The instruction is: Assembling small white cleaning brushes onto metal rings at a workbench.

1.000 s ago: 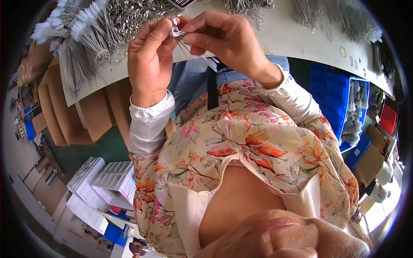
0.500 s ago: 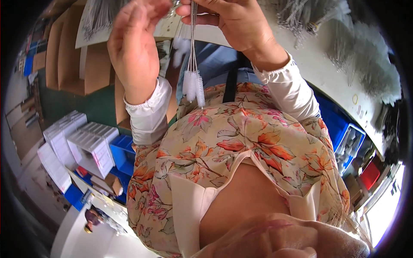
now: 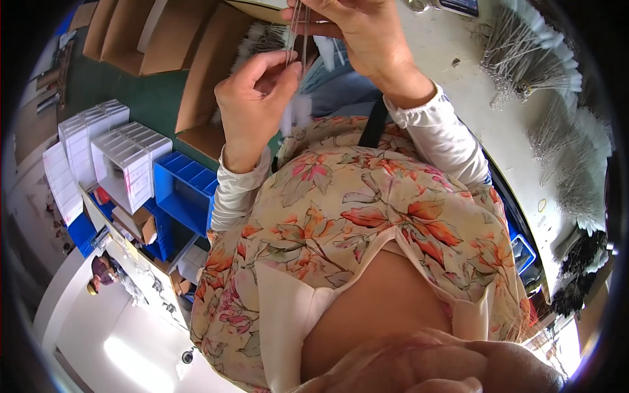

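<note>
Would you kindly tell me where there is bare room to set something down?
The table is bare between the right hand and the brush piles, save a small dark scrap. Its right side is crowded with brush piles and a black bundle; held brushes stretch between right hand and left hand.

A small bunch of wire-stemmed brushes (image 3: 298, 29) hangs with its bristle ends down, pinched between the left hand's (image 3: 252, 98) thumb and index finger, its upper part at the right hand's (image 3: 373, 39) fingers. The thin, silvery twisted stems run nearly upright, slightly spread. White, fluffy bristle heads (image 3: 300, 110) cluster beneath; their exact number is unclear.
</note>
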Motion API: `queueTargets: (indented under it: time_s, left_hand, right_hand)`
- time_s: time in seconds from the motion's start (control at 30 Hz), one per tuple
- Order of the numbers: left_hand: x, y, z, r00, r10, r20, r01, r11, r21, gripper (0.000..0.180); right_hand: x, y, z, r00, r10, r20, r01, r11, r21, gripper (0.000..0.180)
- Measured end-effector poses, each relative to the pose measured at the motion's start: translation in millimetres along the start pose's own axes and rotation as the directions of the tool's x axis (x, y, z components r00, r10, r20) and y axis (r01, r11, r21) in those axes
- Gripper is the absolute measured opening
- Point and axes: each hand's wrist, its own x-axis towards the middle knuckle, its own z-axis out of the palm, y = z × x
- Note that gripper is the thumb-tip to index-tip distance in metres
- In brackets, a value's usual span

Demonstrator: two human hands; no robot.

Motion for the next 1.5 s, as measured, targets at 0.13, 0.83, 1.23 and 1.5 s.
queueTargets:
  time_s: [0.13, 0.83, 1.23, 1.5]
  left_hand:
    - [-4, 2, -12, 0.972, -0.207, 0.113, 0.232, 0.925, -0.301, 0.015]
    - [-16, -39, -20, 0.988, -0.098, 0.12, 0.118, 0.977, -0.177, 0.016]
    - [-29, -52, -32, 0.977, -0.193, 0.096, 0.212, 0.78, -0.589, 0.023]
    - [-33, -65, -28, 0.992, -0.124, -0.015, 0.092, 0.808, -0.582, 0.022]
  right_hand:
    - [0, 5, -3, 0.999, 0.053, -0.002, -0.053, 0.993, -0.102, 0.005]
    - [1, 16, 16, 0.986, 0.012, 0.165, 0.106, 0.721, -0.685, 0.014]
    - [16, 41, 25, 0.968, 0.188, 0.164, -0.124, 0.933, -0.338, 0.017]
    - [25, 57, 21, 0.955, 0.269, 0.122, -0.235, 0.942, -0.239, 0.017]
